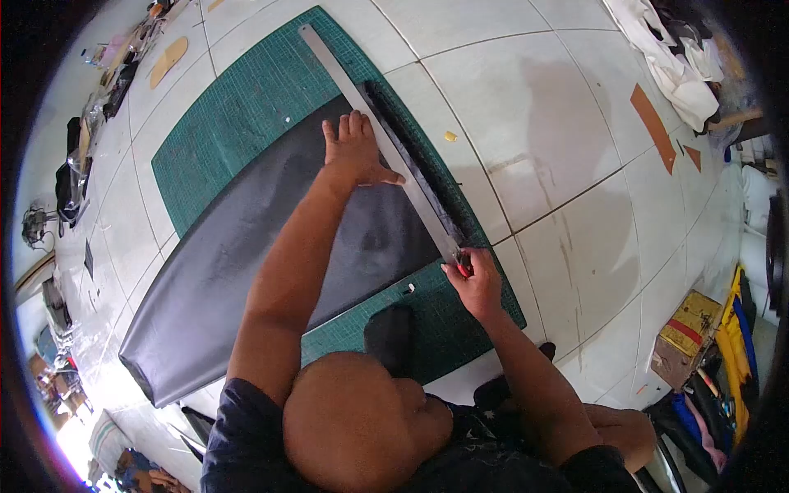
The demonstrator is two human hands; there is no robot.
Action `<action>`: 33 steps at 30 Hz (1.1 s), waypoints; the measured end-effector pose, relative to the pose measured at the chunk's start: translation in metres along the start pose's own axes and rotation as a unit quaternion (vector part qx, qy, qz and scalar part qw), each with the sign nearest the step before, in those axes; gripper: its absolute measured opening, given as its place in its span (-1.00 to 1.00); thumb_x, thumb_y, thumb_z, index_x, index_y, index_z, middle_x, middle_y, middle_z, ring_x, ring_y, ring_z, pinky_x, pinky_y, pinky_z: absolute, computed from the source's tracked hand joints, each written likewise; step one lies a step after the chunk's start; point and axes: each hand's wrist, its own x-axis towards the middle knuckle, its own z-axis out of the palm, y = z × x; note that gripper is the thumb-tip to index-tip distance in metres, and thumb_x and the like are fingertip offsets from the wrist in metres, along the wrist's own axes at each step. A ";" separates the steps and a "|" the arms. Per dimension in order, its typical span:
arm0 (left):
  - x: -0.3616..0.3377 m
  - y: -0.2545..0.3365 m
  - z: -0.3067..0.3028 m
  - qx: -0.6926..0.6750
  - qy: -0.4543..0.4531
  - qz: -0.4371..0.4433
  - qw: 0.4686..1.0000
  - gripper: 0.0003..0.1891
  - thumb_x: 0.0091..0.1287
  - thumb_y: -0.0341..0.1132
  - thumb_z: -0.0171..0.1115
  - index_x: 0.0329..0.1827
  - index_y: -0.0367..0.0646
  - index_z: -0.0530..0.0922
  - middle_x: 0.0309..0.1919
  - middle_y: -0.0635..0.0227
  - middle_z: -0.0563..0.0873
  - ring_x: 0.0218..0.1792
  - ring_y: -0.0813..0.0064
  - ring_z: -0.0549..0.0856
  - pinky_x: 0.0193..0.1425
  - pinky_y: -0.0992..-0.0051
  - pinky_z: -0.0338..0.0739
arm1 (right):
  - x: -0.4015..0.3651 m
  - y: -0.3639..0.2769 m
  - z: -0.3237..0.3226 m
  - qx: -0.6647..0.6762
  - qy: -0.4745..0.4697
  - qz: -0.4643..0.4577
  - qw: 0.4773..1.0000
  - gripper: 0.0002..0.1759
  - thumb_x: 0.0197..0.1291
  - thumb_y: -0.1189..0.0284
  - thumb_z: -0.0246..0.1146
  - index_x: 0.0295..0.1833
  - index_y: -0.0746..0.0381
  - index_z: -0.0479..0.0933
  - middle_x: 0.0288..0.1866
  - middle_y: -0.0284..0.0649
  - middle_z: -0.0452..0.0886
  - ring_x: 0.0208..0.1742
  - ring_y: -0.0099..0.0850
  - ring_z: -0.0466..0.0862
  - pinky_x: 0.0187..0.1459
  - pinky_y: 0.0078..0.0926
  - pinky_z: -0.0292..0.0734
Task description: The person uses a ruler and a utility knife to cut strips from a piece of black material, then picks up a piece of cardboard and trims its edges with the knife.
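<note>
1. Nearest the camera is the person's bent head [353, 419], above a dark short-sleeved shirt [246, 435].
2. Left hand [353, 156]: fingers spread and thumb stretched out, flat across the long silver metal ruler [331, 70] and the sheet beside it, grasping nothing.
3. Right hand [478, 283]: fingers curled around a small red-handled tool [465, 262] at the ruler's near end; its tip is too small to make out.
4. Beneath the ruler lies a broad, smooth black leather-like sheet [246, 246], mostly on the mat, its lower left corner reaching past it over the floor. A narrow black band [427, 185] shows along the ruler's other side.
5. It looks light for its size, soft and bendable rather than fragile, and its sheen suggests the ruler could slip. Best held by two outer edges; the ruler, thin and stiff, by its bare far end.
6. Under these is a green gridded cutting mat [205, 156] on white floor tiles [468, 90].
7. Around the room: a brown strip [652, 131], white cloth [666, 74] and a worn yellow-and-brown box [682, 337].
</note>
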 end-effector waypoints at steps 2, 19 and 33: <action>0.001 0.004 0.001 -0.001 -0.010 -0.009 1.000 0.48 -0.20 0.45 0.50 0.59 -0.45 -0.06 0.60 -0.09 0.03 0.61 -0.07 0.02 0.59 -0.22 -0.12 | 0.000 0.002 0.001 -0.004 0.003 -0.002 1.000 -0.51 0.12 0.21 0.51 0.02 0.27 0.54 -0.17 -0.14 0.53 -0.22 -0.24 0.67 -0.20 -0.29 0.62; -0.001 0.005 -0.006 -0.058 -0.040 -0.023 0.997 0.54 -0.22 0.41 0.57 0.60 -0.43 -0.15 0.62 -0.08 -0.08 0.63 -0.04 -0.02 0.55 -0.07 0.22 | 0.120 -0.082 -0.022 0.055 -0.139 0.044 0.988 -0.59 0.39 0.26 0.19 0.13 0.34 0.34 -0.25 0.11 0.67 -0.25 0.07 0.74 -0.21 0.07 0.61; 0.001 0.003 0.002 -0.064 -0.021 -0.018 0.998 0.56 -0.28 0.40 0.60 0.60 -0.42 -0.13 0.62 -0.08 -0.06 0.62 -0.05 0.00 0.53 -0.09 0.24 | 0.159 -0.088 0.009 -0.164 -0.184 -0.017 0.969 -0.73 0.43 0.33 0.06 0.05 0.30 0.29 -0.27 0.14 0.71 -0.19 0.10 0.75 -0.14 0.06 0.65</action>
